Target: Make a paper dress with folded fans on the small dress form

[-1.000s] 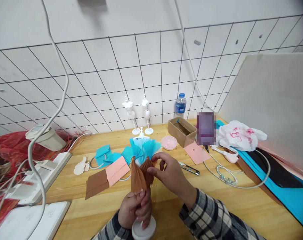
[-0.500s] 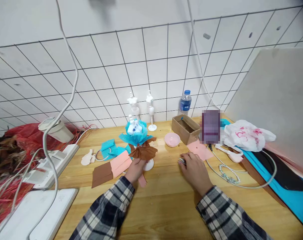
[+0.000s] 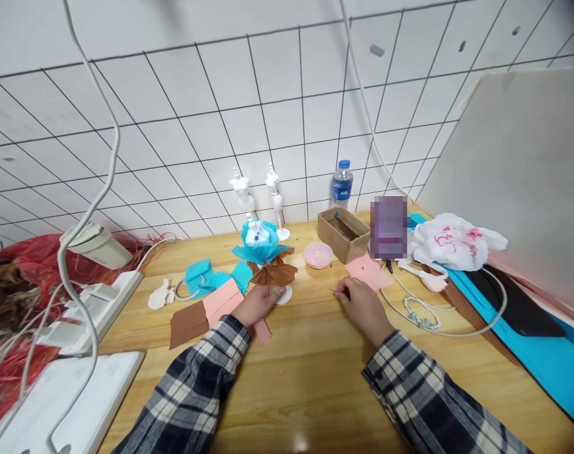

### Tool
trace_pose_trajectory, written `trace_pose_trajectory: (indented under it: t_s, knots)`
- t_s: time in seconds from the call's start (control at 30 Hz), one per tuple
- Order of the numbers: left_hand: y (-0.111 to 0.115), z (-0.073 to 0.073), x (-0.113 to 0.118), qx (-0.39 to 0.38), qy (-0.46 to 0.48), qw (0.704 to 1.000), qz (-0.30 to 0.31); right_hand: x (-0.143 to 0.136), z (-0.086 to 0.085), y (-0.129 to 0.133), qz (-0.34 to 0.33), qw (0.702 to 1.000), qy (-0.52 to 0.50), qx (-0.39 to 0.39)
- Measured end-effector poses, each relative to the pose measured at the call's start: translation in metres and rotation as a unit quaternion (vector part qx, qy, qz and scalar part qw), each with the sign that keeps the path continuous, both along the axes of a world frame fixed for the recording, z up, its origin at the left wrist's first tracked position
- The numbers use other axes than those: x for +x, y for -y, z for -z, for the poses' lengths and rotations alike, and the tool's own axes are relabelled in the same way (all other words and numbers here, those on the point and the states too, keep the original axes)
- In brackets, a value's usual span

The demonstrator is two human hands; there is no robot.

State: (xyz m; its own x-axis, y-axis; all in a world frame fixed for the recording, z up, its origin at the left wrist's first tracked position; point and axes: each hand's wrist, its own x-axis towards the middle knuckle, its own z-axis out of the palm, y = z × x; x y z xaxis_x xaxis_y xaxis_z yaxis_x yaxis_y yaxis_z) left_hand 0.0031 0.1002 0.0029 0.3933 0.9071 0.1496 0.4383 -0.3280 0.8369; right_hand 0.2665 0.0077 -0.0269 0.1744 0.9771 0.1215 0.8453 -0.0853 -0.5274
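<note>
A small white mannequin point(image 3: 257, 236) stands on the table in a ruffled blue paper top point(image 3: 257, 253) and a brown paper skirt point(image 3: 275, 271). My left hand point(image 3: 256, 306) is closed at the edge of its round white base point(image 3: 284, 295), below the skirt; the fingertips are partly hidden. To the right, my right hand point(image 3: 363, 307) rests on the wood in a pinch. A tiny pale tip shows at its fingers, too small to name. Folded pink paper point(image 3: 223, 297), brown paper point(image 3: 188, 323) and blue paper point(image 3: 199, 276) lie left of my left hand.
Two bare white mannequins point(image 3: 242, 189) stand by the tiled wall. Behind my right hand are a pink bowl point(image 3: 318, 256), a cardboard box point(image 3: 342, 232), a water bottle point(image 3: 342, 183) and pink paper point(image 3: 368, 271). A bead bracelet point(image 3: 422, 314) and cable lie right; a power strip point(image 3: 95, 309) lies left.
The view has shifted slightly. My right hand's fingers have drawn into a tighter pinch, and the dark, shiny small thing under them no longer shows. My left hand's fingers reach further along the base.
</note>
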Motion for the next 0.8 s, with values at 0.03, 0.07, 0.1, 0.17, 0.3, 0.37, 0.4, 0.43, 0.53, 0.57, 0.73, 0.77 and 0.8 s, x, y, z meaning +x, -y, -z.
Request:
trace_pose_trajectory:
  t_s: [0.03, 0.07, 0.1, 0.17, 0.3, 0.37, 0.4, 0.43, 0.53, 0.57, 0.73, 0.77, 0.8]
  knots:
    - [0.002, -0.004, -0.007, 0.000, -0.022, 1.000, 0.004, -0.001, -0.001, 0.000, 0.000, 1.000, -0.002, 0.001]
    - [0.004, -0.008, -0.016, 0.002, -0.053, 0.999, 0.010, -0.001, -0.001, 0.001, 0.002, 1.000, -0.003, 0.002]
    - [0.007, -0.010, -0.025, 0.015, -0.108, 0.994, 0.016, -0.002, -0.002, 0.001, 0.008, 1.000, -0.004, 0.001]
    - [0.016, -0.013, -0.041, 0.052, -0.215, 0.975, 0.011, -0.002, -0.002, 0.002, 0.029, 1.000, -0.010, 0.002]
    - [0.043, -0.008, -0.060, 0.107, -0.379, 0.917, -0.062, -0.007, -0.007, 0.006, 0.055, 0.997, -0.057, 0.018]
    - [0.055, -0.005, -0.062, 0.113, -0.411, 0.900, -0.091, -0.016, -0.011, 0.010, 0.040, 0.995, -0.092, 0.024]
    - [0.059, -0.003, -0.062, 0.113, -0.413, 0.898, -0.098, -0.023, -0.014, 0.013, 0.025, 0.994, -0.106, 0.022]
    - [0.062, -0.002, -0.061, 0.115, -0.409, 0.900, -0.100, -0.032, -0.016, 0.016, 0.003, 0.993, -0.116, 0.017]
    - [0.066, 0.001, -0.056, 0.116, -0.373, 0.917, -0.086, -0.068, -0.019, 0.026, -0.104, 0.987, -0.125, -0.007]
    - [0.067, 0.002, -0.054, 0.111, -0.354, 0.925, -0.078, -0.081, -0.019, 0.028, -0.143, 0.982, -0.119, -0.013]
    - [0.070, 0.012, -0.039, 0.050, -0.251, 0.965, -0.051, -0.119, -0.016, 0.035, -0.164, 0.977, -0.125, -0.045]
    - [0.071, 0.014, -0.037, 0.051, -0.243, 0.967, -0.051, -0.121, -0.016, 0.036, -0.156, 0.979, -0.119, -0.050]
    - [0.072, 0.016, -0.035, 0.059, -0.240, 0.967, -0.054, -0.122, -0.017, 0.037, -0.146, 0.982, -0.103, -0.054]
